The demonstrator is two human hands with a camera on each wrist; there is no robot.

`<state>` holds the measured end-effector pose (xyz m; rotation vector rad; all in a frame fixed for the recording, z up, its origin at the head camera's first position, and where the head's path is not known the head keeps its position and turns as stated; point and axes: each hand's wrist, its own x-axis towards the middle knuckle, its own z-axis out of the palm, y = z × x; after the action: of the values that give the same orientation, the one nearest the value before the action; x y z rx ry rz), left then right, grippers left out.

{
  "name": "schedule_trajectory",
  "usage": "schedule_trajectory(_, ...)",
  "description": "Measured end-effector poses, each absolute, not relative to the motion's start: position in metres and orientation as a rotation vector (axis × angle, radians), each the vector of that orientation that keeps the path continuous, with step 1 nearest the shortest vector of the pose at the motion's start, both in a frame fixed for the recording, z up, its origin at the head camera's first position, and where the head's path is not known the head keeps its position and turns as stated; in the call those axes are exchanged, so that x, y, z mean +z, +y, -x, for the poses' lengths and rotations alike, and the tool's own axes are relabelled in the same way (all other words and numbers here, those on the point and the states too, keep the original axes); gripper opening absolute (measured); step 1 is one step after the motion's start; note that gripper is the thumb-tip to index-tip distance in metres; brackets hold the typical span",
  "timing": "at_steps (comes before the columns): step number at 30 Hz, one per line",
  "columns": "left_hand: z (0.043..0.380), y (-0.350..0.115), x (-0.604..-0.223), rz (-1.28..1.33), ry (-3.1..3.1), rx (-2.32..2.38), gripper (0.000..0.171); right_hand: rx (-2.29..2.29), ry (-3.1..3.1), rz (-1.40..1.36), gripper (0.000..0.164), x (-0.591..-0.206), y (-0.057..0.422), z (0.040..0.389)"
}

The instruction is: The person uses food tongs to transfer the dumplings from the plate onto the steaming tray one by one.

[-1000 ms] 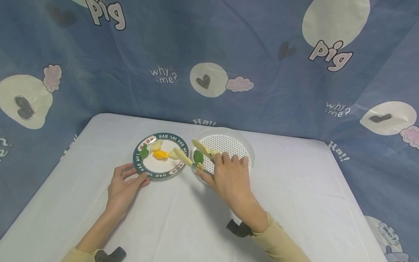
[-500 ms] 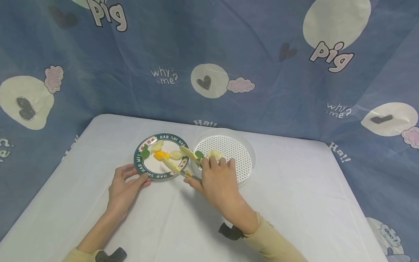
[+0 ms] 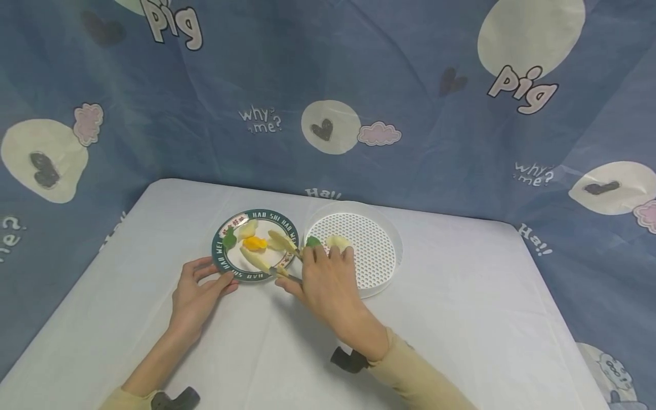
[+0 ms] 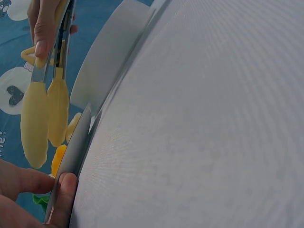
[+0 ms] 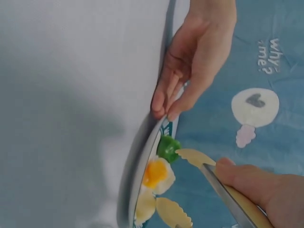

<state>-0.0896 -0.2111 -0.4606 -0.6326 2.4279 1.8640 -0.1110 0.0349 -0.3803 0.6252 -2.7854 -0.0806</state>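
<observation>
My left hand [image 3: 195, 296] pinches the near-left rim of a round plate [image 3: 256, 277] with a green lettered border. On the plate lie a green leaf-like piece [image 3: 229, 238], an orange-yellow piece [image 3: 254, 244] and a pale piece [image 3: 248, 229]; another pale piece [image 5: 145, 206] shows in the right wrist view. My right hand [image 3: 328, 290] holds a pair of tongs [image 3: 253, 259] with pale yellow scalloped tips. Those tips stand apart above the plate's right part, the far one covering the second pale piece in the head view. No food is seen clamped between them.
Right beside the plate stands a round white tray [image 3: 376, 250] with a perforated base. In it are a green piece [image 3: 313, 242] and a pale piece [image 3: 338, 242], partly behind my right hand. A white cloth [image 3: 451, 296] covers the table; a blue printed curtain [image 3: 215, 74] hangs behind.
My right hand has carried the spread tongs leftward, from over the tray's left edge to above the plate. My left hand keeps its hold on the rim.
</observation>
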Motion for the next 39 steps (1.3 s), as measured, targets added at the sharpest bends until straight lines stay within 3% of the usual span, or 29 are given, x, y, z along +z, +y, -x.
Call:
schedule_trajectory(10,0.089,-0.211,-0.460,0.614,2.400,1.908,0.080,-0.109,-2.749,-0.648,0.069,-0.387,0.020,0.118)
schedule_trajectory(39,0.087,-0.212,-0.457,0.580,2.418,1.881,0.082,-0.190,-2.753,-0.601,0.067,-0.398,0.000,0.131)
